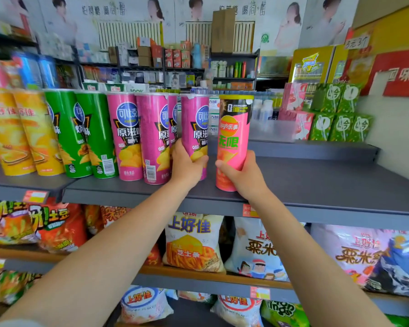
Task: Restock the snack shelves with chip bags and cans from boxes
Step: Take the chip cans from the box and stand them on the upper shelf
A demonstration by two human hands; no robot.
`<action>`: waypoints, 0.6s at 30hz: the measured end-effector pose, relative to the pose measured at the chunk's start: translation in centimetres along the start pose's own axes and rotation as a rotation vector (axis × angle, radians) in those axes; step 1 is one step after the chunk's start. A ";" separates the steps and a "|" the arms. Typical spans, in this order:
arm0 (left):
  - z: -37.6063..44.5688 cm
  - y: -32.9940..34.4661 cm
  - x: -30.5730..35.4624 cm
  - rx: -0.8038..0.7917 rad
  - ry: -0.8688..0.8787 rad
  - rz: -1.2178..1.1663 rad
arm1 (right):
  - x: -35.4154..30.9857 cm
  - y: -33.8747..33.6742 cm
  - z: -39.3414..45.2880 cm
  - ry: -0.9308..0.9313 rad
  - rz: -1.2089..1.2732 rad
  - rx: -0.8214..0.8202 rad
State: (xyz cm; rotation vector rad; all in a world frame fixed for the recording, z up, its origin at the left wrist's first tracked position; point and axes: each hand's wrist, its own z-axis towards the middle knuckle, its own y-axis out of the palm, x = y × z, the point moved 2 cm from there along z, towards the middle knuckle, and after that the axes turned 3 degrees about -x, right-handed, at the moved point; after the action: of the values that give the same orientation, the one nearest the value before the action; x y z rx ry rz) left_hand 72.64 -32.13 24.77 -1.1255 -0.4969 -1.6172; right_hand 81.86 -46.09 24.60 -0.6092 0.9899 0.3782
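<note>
A tall pink cardboard chip can (195, 135) and a coral-pink Lay's chip can (232, 147) stand upright, side by side, near the grey shelf's (316, 185) front edge.

You get bright, even daylight with only soft shadows under the grey shelf (316, 182). Your wide lens bows that shelf's front edge, and motion blur smears the cans (28, 128) toward its left end.

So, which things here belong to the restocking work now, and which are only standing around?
In the job:
- left hand gripping a magenta can
- right hand gripping the pink Lay's can
- grey top shelf under both cans

Only standing around:
- green cans and yellow cans further left
- chip bags on the lower shelf
- green cartons behind
</note>
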 end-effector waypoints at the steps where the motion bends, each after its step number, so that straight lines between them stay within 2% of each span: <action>1: 0.2 0.0 0.0 -0.009 -0.015 -0.006 | 0.0 0.0 -0.1 0.003 0.008 -0.011; 8: -0.4 -0.5 1.3 -0.078 -0.145 0.065 | -0.1 -0.4 -0.4 0.029 -0.015 -0.077; 12: -3.5 -2.9 1.7 -0.126 0.029 0.102 | -0.5 0.5 -0.4 0.016 -0.168 -0.156; 14: -4.6 -4.7 1.4 -0.084 0.096 0.119 | -1.0 1.6 -0.4 0.015 -0.208 -0.207; 18: -5.7 -7.6 0.0 0.015 0.073 0.189 | -2.0 4.5 -0.5 0.010 -0.223 -0.240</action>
State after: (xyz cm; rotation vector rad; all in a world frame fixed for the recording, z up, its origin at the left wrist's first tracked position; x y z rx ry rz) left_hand 63.40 -33.82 23.68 -1.0656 -0.3437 -1.4821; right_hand 78.05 -43.01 24.73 -0.9309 0.8817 0.2975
